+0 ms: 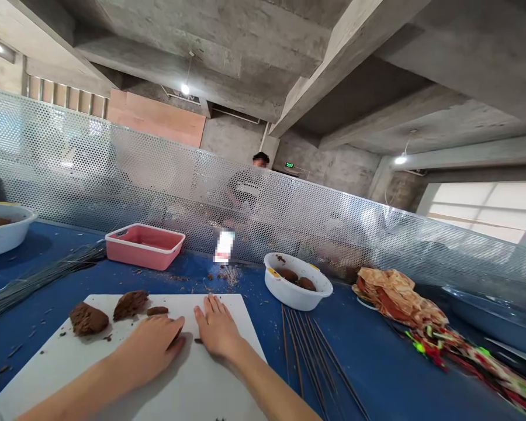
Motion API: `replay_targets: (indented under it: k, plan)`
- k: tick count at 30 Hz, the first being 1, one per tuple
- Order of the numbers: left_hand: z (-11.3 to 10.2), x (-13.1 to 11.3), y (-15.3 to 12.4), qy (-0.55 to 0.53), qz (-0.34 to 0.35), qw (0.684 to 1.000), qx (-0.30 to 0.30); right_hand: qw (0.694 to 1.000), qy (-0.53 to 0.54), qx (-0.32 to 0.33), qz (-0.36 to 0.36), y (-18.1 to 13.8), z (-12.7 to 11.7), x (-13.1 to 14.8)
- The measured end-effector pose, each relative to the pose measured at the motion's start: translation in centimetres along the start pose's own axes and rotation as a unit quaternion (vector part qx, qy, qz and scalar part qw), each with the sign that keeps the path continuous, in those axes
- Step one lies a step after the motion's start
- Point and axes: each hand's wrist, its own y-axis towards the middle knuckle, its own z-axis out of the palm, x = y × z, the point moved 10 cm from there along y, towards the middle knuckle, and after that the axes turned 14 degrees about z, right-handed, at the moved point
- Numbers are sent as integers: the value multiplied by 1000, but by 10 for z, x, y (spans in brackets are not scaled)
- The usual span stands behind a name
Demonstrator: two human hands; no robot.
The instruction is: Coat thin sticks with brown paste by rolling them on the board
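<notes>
On a white board (241, 380) lie two rough lumps of brown clay-like dough, a left lump (89, 319) and a right lump (130, 304), with a small oblong piece (158, 310) beside them. My left hand (151, 346) rests on the board with its fingers curled; a dark brown bit shows between thumb and fingers, mostly hidden. Flat on the board, my right hand (218, 328) has its fingers stretched out. A short dark piece (198, 340) shows at its left edge; whether it continues under the palm cannot be seen.
Behind the board stand a pink basket (144, 255) and a white basin (291, 298) holding brown lumps. Thin brown sticks (309, 356) lie right, grey wires (48, 275) left. A crumpled brown-stained bag (394, 292) sits farther right. A perforated metal screen (333, 222) separates me from another person.
</notes>
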Motion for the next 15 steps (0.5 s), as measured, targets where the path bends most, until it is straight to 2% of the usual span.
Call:
replay_targets:
  k: [3, 6, 10, 15]
  plan:
    - [-3, 8, 0, -11, 1, 1000, -19, 1000, -2, -5, 7, 14, -3, 1]
    - [1, 10, -2, -43, 25, 999, -9, 1000, -1, -8, -6, 10, -3, 3]
    - [7, 6, -7, -91, 72, 993, 16, 999, -1, -9, -34, -25, 1, 3]
    - [11, -1, -15, -131, 94, 986, 40, 998, -5, -21, -55, -68, 3, 2]
